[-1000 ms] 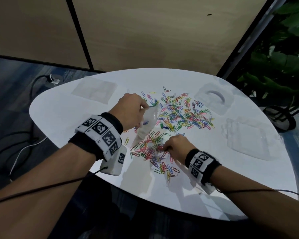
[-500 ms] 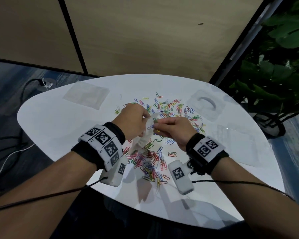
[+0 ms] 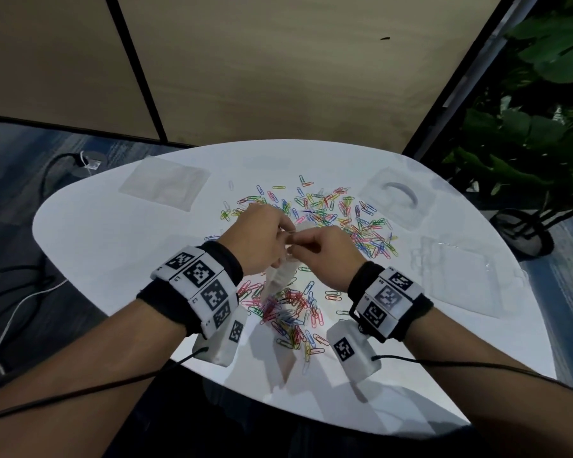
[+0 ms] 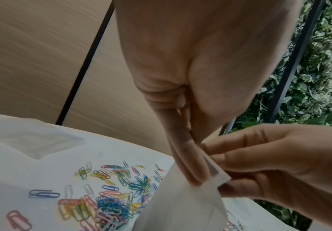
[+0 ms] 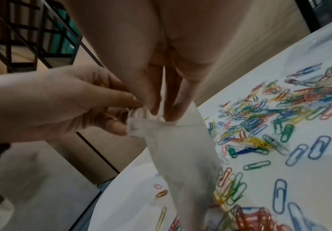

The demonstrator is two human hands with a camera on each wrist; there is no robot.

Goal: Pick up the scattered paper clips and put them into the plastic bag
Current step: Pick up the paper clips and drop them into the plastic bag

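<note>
Fingers of the left hand [image 3: 262, 238] pinch the mouth of the plastic bag [image 3: 280, 276], and the right hand [image 3: 325, 256] pinches the same rim opposite, so I judge a drop-in step. Beyond, the paper clips [image 3: 344, 219] lie scattered on the table [image 3: 113, 246]. Next, the mouth must open wide.

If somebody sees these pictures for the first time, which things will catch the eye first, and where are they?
First, the colourful paper clips scattered over the middle of the white table, with a denser heap nearer the person. Above that heap, the left hand and right hand meet at the top edge of a clear plastic bag, which hangs down toward the clips. Green plants stand beyond the table's far right.
</note>
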